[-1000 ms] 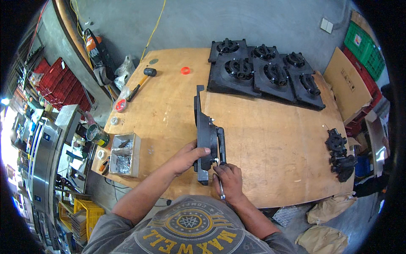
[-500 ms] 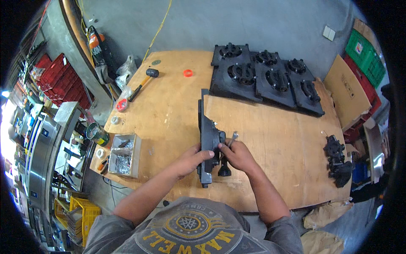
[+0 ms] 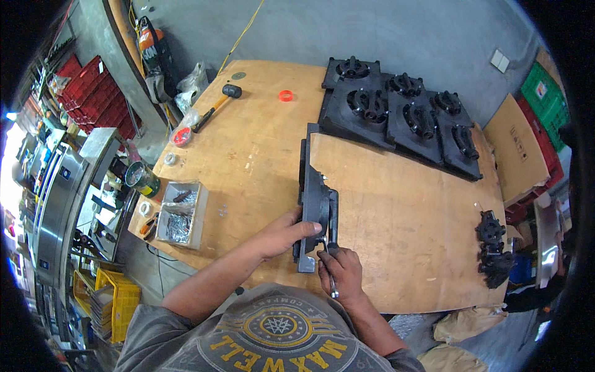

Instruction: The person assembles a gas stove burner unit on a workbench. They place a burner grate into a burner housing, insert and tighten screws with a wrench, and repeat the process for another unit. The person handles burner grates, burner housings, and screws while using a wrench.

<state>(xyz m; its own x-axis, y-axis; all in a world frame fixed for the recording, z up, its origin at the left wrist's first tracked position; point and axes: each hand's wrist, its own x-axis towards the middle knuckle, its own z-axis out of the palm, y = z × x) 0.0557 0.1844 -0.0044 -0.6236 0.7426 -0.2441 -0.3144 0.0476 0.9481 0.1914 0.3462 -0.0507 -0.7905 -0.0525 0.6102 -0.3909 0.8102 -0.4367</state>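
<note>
Left hand (image 3: 282, 234) is clamped over the near end of a black plastic part (image 3: 315, 201) standing on edge on the plywood table (image 3: 260, 149). At its four o'clock, the right hand (image 3: 341, 273) grips a slim metal tool (image 3: 333, 286), fingers curled shut, its tip at the part's base.

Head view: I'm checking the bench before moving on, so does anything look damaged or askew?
The plywood sheet has a chipped, broken corner beside the black part that the left hand steadies. Nothing else stands out.
</note>
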